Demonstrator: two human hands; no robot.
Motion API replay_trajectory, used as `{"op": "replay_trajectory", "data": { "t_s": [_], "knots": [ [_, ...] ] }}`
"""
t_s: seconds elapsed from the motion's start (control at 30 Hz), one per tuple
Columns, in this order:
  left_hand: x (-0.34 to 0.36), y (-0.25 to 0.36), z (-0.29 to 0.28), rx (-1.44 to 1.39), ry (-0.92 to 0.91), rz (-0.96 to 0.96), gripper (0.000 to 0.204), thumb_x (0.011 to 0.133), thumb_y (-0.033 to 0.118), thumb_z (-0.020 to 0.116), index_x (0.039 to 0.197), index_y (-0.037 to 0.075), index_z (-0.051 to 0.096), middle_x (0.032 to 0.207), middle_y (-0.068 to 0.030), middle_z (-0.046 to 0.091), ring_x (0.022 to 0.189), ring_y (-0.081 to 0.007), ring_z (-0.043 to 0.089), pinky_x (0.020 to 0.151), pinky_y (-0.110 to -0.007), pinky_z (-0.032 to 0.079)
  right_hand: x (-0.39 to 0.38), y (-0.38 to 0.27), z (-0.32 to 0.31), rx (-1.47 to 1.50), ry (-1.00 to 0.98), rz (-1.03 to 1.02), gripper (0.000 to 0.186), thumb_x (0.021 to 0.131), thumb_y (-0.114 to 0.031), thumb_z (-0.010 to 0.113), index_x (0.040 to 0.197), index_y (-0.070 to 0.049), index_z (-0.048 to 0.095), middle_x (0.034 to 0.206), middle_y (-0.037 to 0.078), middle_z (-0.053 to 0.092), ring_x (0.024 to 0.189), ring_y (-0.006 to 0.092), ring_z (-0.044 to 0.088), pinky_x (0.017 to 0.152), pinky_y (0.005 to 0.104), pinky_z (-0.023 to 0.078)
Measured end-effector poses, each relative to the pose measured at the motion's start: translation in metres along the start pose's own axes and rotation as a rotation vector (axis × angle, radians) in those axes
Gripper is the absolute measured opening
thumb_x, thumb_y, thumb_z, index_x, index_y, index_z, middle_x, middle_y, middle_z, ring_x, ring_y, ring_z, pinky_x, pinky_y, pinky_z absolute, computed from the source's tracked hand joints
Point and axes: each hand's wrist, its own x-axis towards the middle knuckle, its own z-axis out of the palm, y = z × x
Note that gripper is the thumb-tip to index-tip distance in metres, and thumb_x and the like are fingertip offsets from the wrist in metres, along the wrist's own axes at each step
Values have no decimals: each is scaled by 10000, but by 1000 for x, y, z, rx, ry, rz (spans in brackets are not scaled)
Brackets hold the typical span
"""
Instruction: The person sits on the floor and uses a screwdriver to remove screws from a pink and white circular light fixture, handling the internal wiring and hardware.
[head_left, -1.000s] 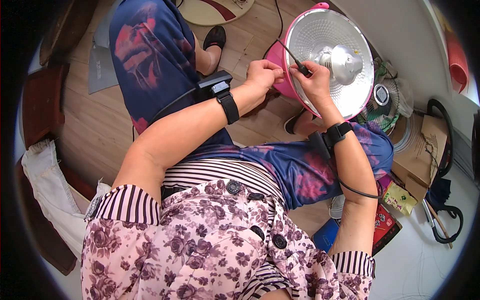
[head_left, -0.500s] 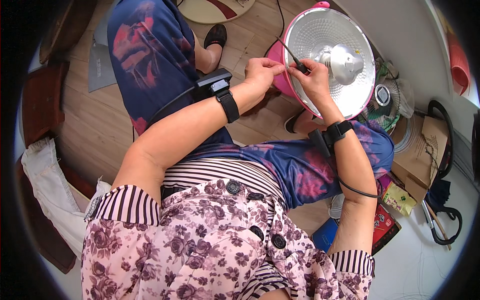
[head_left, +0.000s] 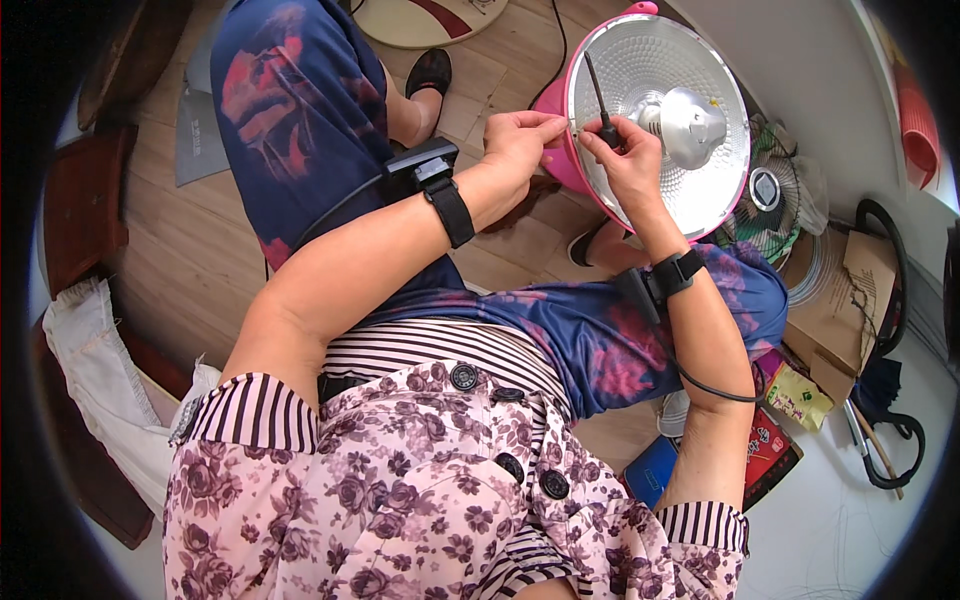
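Observation:
A dish-shaped electric heater (head_left: 620,75) with a silver dimpled reflector and pink rim stands in front of me at the right. Between the thumb and fingers of my right hand (head_left: 632,160) is a screwdriver (head_left: 597,85), its dark handle in my grip and its thin shaft pointing up and slightly left across the reflector. My left hand (head_left: 515,148) is pinched at the heater's left rim; whatever sits between its fingertips is too small to make out. The two hands are close together but apart.
A small fan (head_left: 766,188) stands beyond the heater, by the wall. At the right lie a cardboard box (head_left: 835,290), an umbrella (head_left: 880,395) and a red package (head_left: 770,455). A dark cable (head_left: 562,50) runs behind the heater. White cloth (head_left: 95,350) hangs at the left.
The screwdriver has swung from slanting far left to nearly upright as my right hand turned. My left hand has shifted very slightly left and stays at the heater's rim.

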Motion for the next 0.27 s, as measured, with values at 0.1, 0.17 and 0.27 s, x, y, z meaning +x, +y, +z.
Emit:
{"op": "replay_trajectory", "data": {
  "t_s": [0.1,0.17,0.27],
  "knots": [
    [-3,3,2,-76,-17,-59,123,865,155,638,929,55,668,834,-9,659,740,-88,588,605,-239,439,-1,-3,1,82,22,4,140,770,-91,718,846,5,651,657,-56,562,595,24,457,535,188,386],
    [-6,4,3,-74,-42,-66,114,869,150,632,932,62,669,837,-2,659,754,-91,587,615,-244,444,-1,-5,1,91,19,-14,138,773,-93,719,850,2,654,656,-49,566,592,25,455,532,189,382],
    [-6,5,4,-71,-37,-71,120,871,146,628,942,58,668,858,-5,662,797,-96,593,636,-250,459,-1,-9,2,68,28,-8,137,775,-95,719,856,-2,659,671,-43,577,606,22,463,548,178,391]
  ]
}}
